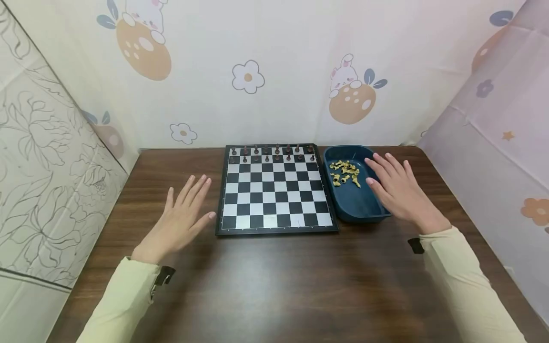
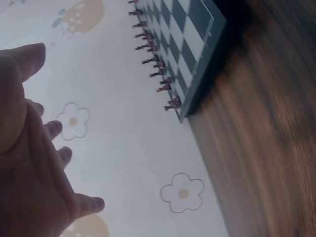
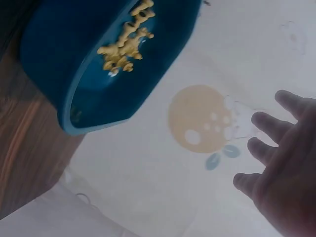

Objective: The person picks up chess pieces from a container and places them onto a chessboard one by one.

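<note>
A black and white chessboard (image 1: 274, 190) lies on the table, with dark brown chess pieces (image 1: 277, 151) standing in two rows along its far side. Just right of it, a blue plastic basin (image 1: 360, 205) holds several yellowish chess pieces (image 1: 345, 171), lying jumbled toward its left. My left hand (image 1: 177, 224) is left of the board, fingers extended, holding nothing. Over the basin's right rim is my right hand (image 1: 399, 193), its fingers spread and nothing in its grasp. The left wrist view shows the left hand (image 2: 29, 148); the right wrist view shows the right hand (image 3: 286, 163).
The brown wooden table (image 1: 274, 286) reaches back to a patterned cloth (image 1: 291, 105) hanging behind it. More patterned cloth (image 1: 493, 157) stands along the right side, and a flower-drawn panel (image 1: 47, 143) along the left.
</note>
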Demonstrator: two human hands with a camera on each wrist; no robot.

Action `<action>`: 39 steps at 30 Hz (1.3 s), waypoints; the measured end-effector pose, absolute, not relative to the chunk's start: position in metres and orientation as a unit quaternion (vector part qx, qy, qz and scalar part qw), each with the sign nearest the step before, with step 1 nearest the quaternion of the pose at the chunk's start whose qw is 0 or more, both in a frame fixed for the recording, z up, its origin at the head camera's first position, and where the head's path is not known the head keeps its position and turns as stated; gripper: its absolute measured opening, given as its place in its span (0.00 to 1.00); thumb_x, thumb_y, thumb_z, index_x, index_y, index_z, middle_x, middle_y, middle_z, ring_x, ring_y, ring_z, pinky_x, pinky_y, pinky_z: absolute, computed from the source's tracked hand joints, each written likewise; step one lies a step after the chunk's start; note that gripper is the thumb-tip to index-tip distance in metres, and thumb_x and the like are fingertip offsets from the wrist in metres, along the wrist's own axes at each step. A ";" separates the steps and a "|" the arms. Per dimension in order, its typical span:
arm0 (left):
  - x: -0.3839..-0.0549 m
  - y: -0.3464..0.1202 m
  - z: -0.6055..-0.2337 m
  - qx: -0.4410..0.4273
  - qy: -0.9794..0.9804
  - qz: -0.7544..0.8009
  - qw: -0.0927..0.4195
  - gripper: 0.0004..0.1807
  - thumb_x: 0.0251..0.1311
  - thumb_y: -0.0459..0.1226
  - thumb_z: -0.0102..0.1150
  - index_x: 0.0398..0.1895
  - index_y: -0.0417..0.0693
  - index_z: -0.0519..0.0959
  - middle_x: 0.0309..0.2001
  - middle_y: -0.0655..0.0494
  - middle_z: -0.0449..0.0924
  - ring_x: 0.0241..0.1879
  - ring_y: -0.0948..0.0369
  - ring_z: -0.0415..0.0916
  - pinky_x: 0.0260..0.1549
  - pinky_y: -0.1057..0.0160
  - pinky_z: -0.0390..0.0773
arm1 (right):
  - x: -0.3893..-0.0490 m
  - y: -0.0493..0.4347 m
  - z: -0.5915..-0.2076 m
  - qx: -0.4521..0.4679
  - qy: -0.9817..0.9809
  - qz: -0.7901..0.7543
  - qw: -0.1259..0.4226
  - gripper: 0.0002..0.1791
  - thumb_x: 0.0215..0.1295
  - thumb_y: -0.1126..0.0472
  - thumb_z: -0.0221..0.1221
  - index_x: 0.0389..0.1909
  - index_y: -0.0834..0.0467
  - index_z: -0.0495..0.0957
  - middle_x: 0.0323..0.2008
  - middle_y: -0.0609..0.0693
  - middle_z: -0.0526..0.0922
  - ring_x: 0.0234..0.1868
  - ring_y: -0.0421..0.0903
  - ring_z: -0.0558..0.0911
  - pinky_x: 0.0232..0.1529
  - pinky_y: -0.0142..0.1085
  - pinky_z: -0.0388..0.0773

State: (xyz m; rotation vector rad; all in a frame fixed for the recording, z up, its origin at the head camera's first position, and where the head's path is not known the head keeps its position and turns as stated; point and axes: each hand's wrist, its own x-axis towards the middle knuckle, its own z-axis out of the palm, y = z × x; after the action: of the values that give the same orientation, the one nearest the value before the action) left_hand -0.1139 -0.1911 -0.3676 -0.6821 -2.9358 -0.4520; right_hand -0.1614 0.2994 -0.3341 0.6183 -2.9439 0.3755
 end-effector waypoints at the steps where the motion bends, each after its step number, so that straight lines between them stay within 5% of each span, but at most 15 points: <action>1: -0.117 -0.192 -0.369 -0.227 -0.961 -0.148 0.047 0.40 0.71 0.52 0.43 0.77 0.51 0.38 0.77 0.54 0.34 0.74 0.51 0.29 0.64 0.34 0.31 | -0.166 0.301 -0.334 0.202 -0.970 0.121 0.052 0.31 0.77 0.47 0.38 0.73 0.60 0.53 0.72 0.63 0.50 0.74 0.59 0.41 0.67 0.60 0.27; 12: -0.152 -0.189 -0.377 -0.242 -0.955 -0.166 0.032 0.38 0.72 0.50 0.41 0.77 0.51 0.38 0.76 0.51 0.36 0.74 0.52 0.28 0.64 0.35 0.28 | -0.209 0.309 -0.337 0.186 -0.979 0.079 0.037 0.30 0.77 0.46 0.35 0.70 0.62 0.58 0.67 0.66 0.59 0.66 0.67 0.54 0.66 0.62 0.40; 27: -0.197 -0.190 -0.405 -0.203 -0.954 -0.220 -0.001 0.36 0.72 0.46 0.43 0.76 0.48 0.42 0.76 0.48 0.37 0.74 0.50 0.29 0.62 0.34 0.26 | -0.251 0.304 -0.341 0.179 -0.983 0.032 -0.008 0.32 0.73 0.45 0.44 0.68 0.64 0.60 0.63 0.69 0.62 0.63 0.69 0.57 0.62 0.65 0.48; 34: -0.210 -0.189 -0.422 -0.182 -0.958 -0.217 -0.036 0.35 0.72 0.45 0.43 0.77 0.54 0.44 0.76 0.48 0.39 0.73 0.47 0.31 0.61 0.29 0.32 | -0.264 0.305 -0.350 0.157 -0.987 0.003 -0.027 0.28 0.72 0.46 0.47 0.59 0.66 0.69 0.57 0.68 0.68 0.59 0.66 0.62 0.60 0.64 0.54; 39: -0.216 -0.184 -0.432 -0.164 -0.960 -0.221 -0.057 0.36 0.72 0.46 0.43 0.76 0.46 0.42 0.76 0.45 0.38 0.73 0.45 0.34 0.61 0.29 0.34 | -0.272 0.306 -0.360 0.143 -0.988 -0.019 -0.052 0.24 0.70 0.50 0.50 0.53 0.67 0.74 0.52 0.67 0.72 0.55 0.65 0.65 0.56 0.63 0.60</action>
State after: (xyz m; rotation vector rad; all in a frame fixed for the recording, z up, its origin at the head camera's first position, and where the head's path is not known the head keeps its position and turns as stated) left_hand -0.2165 -0.1843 -0.4319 -0.5340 -3.1305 -0.7211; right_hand -0.2723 0.3058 -0.3597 0.4658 -3.2120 -0.0632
